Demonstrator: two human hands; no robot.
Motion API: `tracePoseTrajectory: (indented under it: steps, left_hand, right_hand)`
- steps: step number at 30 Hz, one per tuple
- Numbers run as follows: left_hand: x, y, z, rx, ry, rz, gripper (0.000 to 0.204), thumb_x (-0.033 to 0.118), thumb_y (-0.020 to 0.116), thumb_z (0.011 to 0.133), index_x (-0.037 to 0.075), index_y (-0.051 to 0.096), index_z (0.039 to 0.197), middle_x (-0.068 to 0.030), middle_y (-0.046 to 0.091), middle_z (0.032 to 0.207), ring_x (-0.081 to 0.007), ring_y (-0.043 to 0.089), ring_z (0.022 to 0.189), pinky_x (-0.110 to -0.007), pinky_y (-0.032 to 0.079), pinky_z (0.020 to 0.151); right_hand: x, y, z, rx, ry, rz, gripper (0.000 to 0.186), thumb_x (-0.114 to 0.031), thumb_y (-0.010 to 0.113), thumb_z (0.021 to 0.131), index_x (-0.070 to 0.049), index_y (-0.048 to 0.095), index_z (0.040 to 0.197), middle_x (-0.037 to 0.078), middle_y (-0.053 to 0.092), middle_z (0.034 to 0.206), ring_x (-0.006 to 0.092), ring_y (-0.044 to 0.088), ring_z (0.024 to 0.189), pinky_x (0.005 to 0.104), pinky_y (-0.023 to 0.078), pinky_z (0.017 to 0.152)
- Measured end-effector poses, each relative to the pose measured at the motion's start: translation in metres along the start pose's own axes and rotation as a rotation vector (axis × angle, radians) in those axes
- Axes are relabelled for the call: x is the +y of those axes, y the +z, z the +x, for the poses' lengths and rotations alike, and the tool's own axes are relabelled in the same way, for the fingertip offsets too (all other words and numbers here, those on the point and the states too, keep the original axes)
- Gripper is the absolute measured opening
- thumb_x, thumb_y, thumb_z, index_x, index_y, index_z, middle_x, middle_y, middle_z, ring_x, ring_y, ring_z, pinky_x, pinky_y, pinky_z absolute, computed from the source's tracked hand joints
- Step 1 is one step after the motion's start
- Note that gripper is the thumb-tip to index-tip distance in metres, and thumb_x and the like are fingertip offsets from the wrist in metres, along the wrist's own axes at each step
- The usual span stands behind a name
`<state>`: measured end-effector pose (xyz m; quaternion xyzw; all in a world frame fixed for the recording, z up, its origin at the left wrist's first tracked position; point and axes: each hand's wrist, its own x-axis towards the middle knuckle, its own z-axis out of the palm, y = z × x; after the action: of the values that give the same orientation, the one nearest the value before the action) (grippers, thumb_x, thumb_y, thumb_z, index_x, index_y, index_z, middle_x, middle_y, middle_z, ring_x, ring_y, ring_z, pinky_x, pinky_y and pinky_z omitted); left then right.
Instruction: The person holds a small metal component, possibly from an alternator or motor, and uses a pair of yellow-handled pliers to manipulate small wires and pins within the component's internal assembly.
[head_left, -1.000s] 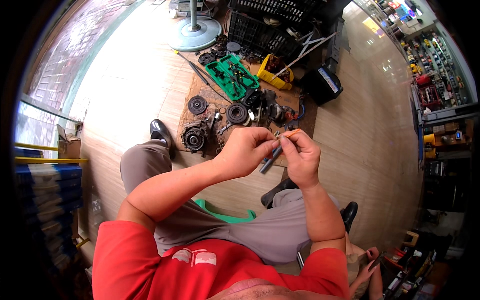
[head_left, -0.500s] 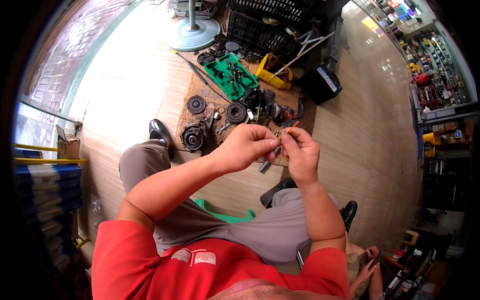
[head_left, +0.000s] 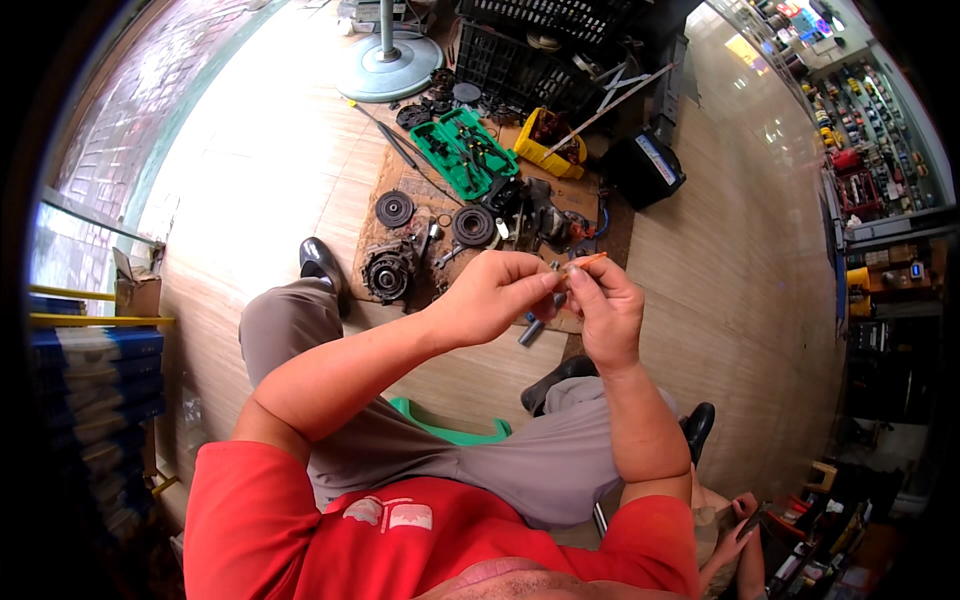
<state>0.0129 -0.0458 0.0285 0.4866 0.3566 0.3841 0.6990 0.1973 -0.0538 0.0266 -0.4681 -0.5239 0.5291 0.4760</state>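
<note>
Both hands meet in front of me, thumbs and fingertips pinched close together. A thin orange strand, like a wire, [head_left: 594, 259] sticks out from the fingertips of my right hand [head_left: 610, 308], which is closed on it. My left hand [head_left: 495, 298] is closed too, its thumb and forefinger pinching a tiny piece that I cannot make out. Just below the fingertips shows a dark grey cylindrical piece [head_left: 531, 333]; whether it lies on the floor or hangs from the hands is unclear.
Beyond my hands, a stained cardboard sheet [head_left: 375, 222] bears a round motor part [head_left: 386, 274], a ring-shaped part [head_left: 473, 226] and a green tool case [head_left: 448, 160]. A yellow bin [head_left: 534, 152], a black battery [head_left: 640, 170] and a stand base [head_left: 388, 70] stand farther off. Another person's hand [head_left: 742, 505] shows lower right.
The orange strand now points more to the right and shows more of its length. My right hand has shifted slightly right and down; my left hand has barely moved.
</note>
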Motion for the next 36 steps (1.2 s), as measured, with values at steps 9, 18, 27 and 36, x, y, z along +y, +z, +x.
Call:
tracePoseTrajectory:
  steps: [9, 18, 27, 36]
  left_hand:
    - [-0.010, -0.002, 0.002, 0.052, 0.076, 0.178, 0.018, 0.014, 0.063, 0.093, -0.003, 0.068, 0.092, -0.0071, 0.069, 0.078, -0.0108, 0.062, 0.070, -0.026, 0.051, 0.065]
    - [-0.008, 0.002, -0.001, 0.134, 0.212, 0.391, 0.017, 0.013, 0.064, 0.090, -0.004, 0.068, 0.090, -0.0097, 0.068, 0.075, -0.0127, 0.063, 0.067, -0.028, 0.051, 0.063]
    - [-0.003, -0.004, 0.002, -0.129, -0.090, -0.161, 0.023, 0.017, 0.057, 0.097, -0.004, 0.067, 0.097, -0.0041, 0.067, 0.085, -0.0085, 0.060, 0.078, -0.024, 0.050, 0.072]
    - [-0.002, 0.001, -0.002, 0.130, 0.207, 0.433, 0.015, 0.012, 0.067, 0.087, -0.003, 0.068, 0.085, -0.0113, 0.066, 0.071, -0.0166, 0.063, 0.063, -0.031, 0.050, 0.060]
  right_hand:
    - [0.005, 0.005, 0.002, 0.025, -0.092, -0.078, 0.008, -0.003, 0.065, 0.090, 0.005, 0.064, 0.090, 0.005, 0.062, 0.084, 0.0097, 0.055, 0.076, 0.0229, 0.045, 0.069]
    - [0.001, 0.003, 0.003, -0.003, -0.231, -0.237, 0.007, -0.002, 0.065, 0.088, 0.005, 0.064, 0.089, 0.008, 0.062, 0.083, 0.0133, 0.057, 0.074, 0.0249, 0.046, 0.067]
    - [-0.004, 0.001, 0.001, -0.051, -0.118, -0.053, 0.007, -0.002, 0.063, 0.090, 0.005, 0.064, 0.090, 0.005, 0.062, 0.085, 0.0102, 0.056, 0.076, 0.0227, 0.046, 0.068]
    - [0.005, -0.002, 0.003, -0.047, -0.139, -0.127, 0.007, -0.002, 0.065, 0.089, 0.005, 0.064, 0.089, 0.006, 0.062, 0.086, 0.0105, 0.056, 0.078, 0.0233, 0.046, 0.069]
